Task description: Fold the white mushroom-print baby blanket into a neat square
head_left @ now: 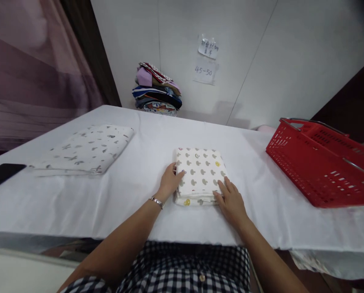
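A small folded white cloth with grey, yellow and red mushroom-like prints [200, 171] lies on the white table cover [139, 191] just in front of me. My left hand [169, 182] rests against its left edge, fingers lying on the cloth. My right hand [231, 201] presses flat on its near right corner. Neither hand lifts the cloth; both lie on it with fingers spread. A bracelet sits on my left wrist.
A larger folded white cloth with grey prints [84, 149] lies at the left. A black phone [1, 174] sits at the far left edge. A red plastic basket [322, 160] stands at the right. A pile of folded fabrics [156, 90] leans against the back wall under paper notes [207, 59].
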Action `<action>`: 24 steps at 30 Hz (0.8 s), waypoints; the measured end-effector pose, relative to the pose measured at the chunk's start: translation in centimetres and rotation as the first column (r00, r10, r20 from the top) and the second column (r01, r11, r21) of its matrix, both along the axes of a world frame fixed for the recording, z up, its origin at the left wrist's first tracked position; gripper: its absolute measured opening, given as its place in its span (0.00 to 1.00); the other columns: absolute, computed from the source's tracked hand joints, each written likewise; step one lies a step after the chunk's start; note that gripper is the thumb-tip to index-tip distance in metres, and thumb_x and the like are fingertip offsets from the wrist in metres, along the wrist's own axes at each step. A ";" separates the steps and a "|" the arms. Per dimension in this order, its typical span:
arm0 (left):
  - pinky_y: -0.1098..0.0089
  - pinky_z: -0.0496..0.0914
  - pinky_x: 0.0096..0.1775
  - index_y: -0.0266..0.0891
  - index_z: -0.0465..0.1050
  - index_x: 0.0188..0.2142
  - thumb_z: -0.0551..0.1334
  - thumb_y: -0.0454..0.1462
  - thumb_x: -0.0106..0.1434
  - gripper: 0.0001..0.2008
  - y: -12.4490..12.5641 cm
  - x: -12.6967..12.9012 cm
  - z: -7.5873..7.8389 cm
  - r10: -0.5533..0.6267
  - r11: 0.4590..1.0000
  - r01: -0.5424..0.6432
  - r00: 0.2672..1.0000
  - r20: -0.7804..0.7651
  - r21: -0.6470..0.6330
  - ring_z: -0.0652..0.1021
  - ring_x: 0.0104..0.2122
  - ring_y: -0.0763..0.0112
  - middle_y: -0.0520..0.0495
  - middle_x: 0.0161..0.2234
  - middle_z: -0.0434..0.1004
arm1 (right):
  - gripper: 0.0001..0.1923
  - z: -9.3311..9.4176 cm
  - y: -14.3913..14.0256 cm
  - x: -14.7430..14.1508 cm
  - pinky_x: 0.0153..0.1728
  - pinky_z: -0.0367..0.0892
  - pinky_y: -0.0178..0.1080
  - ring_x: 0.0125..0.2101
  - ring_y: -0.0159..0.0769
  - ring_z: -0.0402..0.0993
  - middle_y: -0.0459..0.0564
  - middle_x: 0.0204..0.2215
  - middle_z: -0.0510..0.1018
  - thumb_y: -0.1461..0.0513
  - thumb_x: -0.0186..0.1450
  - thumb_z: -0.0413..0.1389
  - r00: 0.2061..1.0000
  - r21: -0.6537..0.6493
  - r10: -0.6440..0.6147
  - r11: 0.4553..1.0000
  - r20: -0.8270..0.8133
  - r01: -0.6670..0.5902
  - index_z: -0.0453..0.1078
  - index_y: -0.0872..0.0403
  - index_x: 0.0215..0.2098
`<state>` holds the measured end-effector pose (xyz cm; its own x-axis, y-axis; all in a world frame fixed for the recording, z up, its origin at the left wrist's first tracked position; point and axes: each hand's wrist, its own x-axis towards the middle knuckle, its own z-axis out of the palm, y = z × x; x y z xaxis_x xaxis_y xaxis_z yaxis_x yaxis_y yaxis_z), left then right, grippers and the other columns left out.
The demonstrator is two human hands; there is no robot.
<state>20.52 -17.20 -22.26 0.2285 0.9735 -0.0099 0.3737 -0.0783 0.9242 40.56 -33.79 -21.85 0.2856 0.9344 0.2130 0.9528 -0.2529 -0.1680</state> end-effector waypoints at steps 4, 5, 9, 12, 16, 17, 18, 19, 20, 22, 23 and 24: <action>0.69 0.68 0.36 0.41 0.60 0.54 0.61 0.45 0.55 0.28 -1.1 -0.9 -0.1 -0.021 1.000 0.021 0.999 -0.035 0.003 0.74 0.33 0.71 0.46 0.42 0.72 | 0.26 -0.3 0.0 0.0 0.51 0.60 0.52 0.59 0.51 0.53 0.53 0.63 0.52 0.50 0.66 0.44 1.000 0.036 0.003 0.999 0.007 -0.003 0.59 0.50 0.59; 0.70 0.68 0.36 0.41 0.60 0.54 0.60 0.44 0.56 0.27 -1.4 -1.1 -0.1 -0.029 1.000 0.029 0.999 -0.035 0.004 0.74 0.33 0.71 0.47 0.42 0.72 | 0.25 -0.4 0.0 0.0 0.51 0.60 0.51 0.59 0.51 0.53 0.54 0.63 0.52 0.50 0.66 0.44 1.000 0.041 0.006 0.999 0.006 -0.006 0.59 0.50 0.59; 0.70 0.68 0.36 0.40 0.59 0.55 0.60 0.44 0.56 0.28 -2.0 -1.4 0.2 -0.027 1.000 0.027 0.998 -0.054 -0.008 0.74 0.32 0.72 0.48 0.38 0.73 | 0.25 -0.5 -0.2 0.0 0.52 0.59 0.51 0.59 0.51 0.52 0.55 0.62 0.53 0.51 0.66 0.44 1.000 0.058 0.014 0.998 0.011 -0.014 0.60 0.51 0.58; 0.69 0.67 0.36 0.40 0.60 0.54 0.60 0.45 0.55 0.28 -2.0 -1.4 0.4 -0.026 1.000 0.026 0.996 -0.080 -0.004 0.74 0.31 0.71 0.49 0.35 0.73 | 0.24 -0.3 -0.2 -0.1 0.54 0.53 0.55 0.60 0.52 0.50 0.56 0.61 0.56 0.51 0.66 0.45 0.999 0.084 0.002 0.996 0.048 -0.006 0.63 0.52 0.56; 0.69 0.66 0.35 0.40 0.61 0.53 0.59 0.45 0.56 0.26 -2.0 -1.3 0.4 -0.031 0.999 0.035 0.993 -0.114 0.039 0.74 0.31 0.70 0.51 0.32 0.73 | 0.21 1.0 0.9 -1.3 0.57 0.46 0.57 0.61 0.48 0.49 0.56 0.59 0.60 0.54 0.66 0.45 0.991 0.145 0.124 0.981 0.048 -0.129 0.64 0.52 0.54; 0.69 0.66 0.35 0.41 0.61 0.53 0.59 0.45 0.56 0.26 -1.9 -1.2 0.3 -0.030 0.998 0.037 0.992 -0.120 0.049 0.74 0.31 0.70 0.52 0.31 0.73 | 0.21 1.5 1.5 -1.9 0.57 0.46 0.56 0.60 0.47 0.50 0.56 0.59 0.60 0.54 0.66 0.45 0.983 0.155 0.180 0.971 0.025 -0.181 0.64 0.52 0.54; 0.70 0.65 0.34 0.41 0.61 0.53 0.59 0.45 0.56 0.26 -1.9 -1.2 0.2 -0.029 0.998 0.037 0.992 -0.126 0.058 0.74 0.31 0.70 0.52 0.31 0.72 | 0.21 2.0 2.2 -2.5 0.57 0.47 0.55 0.60 0.46 0.51 0.56 0.59 0.60 0.55 0.67 0.45 0.972 0.162 0.233 0.960 -0.001 -0.230 0.63 0.52 0.55; 0.70 0.65 0.34 0.41 0.61 0.53 0.59 0.45 0.56 0.26 -1.9 -1.2 0.1 -0.027 0.997 0.036 0.991 -0.130 0.066 0.74 0.31 0.70 0.52 0.30 0.72 | 0.21 2.4 3.0 -3.3 0.57 0.47 0.55 0.60 0.46 0.52 0.56 0.59 0.60 0.55 0.67 0.45 0.959 0.164 0.281 0.948 -0.026 -0.273 0.62 0.52 0.56; 0.70 0.65 0.33 0.41 0.61 0.53 0.59 0.45 0.56 0.25 -1.9 -1.2 0.0 -0.026 0.997 0.036 0.991 -0.133 0.073 0.74 0.31 0.70 0.52 0.30 0.72 | 0.22 2.8 3.8 -4.1 0.57 0.47 0.54 0.60 0.45 0.52 0.55 0.59 0.61 0.55 0.67 0.45 0.947 0.162 0.318 0.938 -0.044 -0.308 0.61 0.52 0.57; 0.70 0.65 0.32 0.41 0.61 0.52 0.59 0.46 0.56 0.26 -1.8 -1.1 -0.2 -0.022 0.996 0.034 0.990 -0.138 0.084 0.74 0.30 0.70 0.52 0.29 0.72 | 0.23 3.2 5.4 -5.7 0.58 0.47 0.54 0.60 0.44 0.51 0.55 0.59 0.60 0.55 0.66 0.46 0.925 0.143 0.374 0.921 -0.064 -0.362 0.59 0.52 0.58; 0.70 0.64 0.32 0.40 0.61 0.52 0.59 0.46 0.56 0.26 -1.8 -1.2 -0.3 -0.021 0.996 0.033 0.990 -0.139 0.088 0.74 0.29 0.70 0.53 0.29 0.72 | 0.24 3.2 6.1 -6.5 0.58 0.46 0.54 0.60 0.45 0.50 0.54 0.60 0.59 0.55 0.66 0.46 0.915 0.123 0.396 0.914 -0.071 -0.386 0.59 0.52 0.59; 0.71 0.64 0.32 0.40 0.61 0.52 0.59 0.46 0.56 0.26 -1.8 -1.2 -0.4 -0.020 0.995 0.033 0.990 -0.140 0.094 0.73 0.29 0.70 0.53 0.28 0.71 | 0.24 3.1 6.7 -7.1 0.58 0.46 0.54 0.61 0.45 0.50 0.54 0.60 0.59 0.54 0.66 0.46 0.906 0.098 0.416 0.908 -0.077 -0.408 0.58 0.52 0.59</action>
<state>19.33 -18.98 -22.64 0.2571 0.9651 0.0495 0.4940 -0.1753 0.8516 33.43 -27.14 -18.77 -0.0993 0.9546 0.2809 0.9480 0.1765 -0.2647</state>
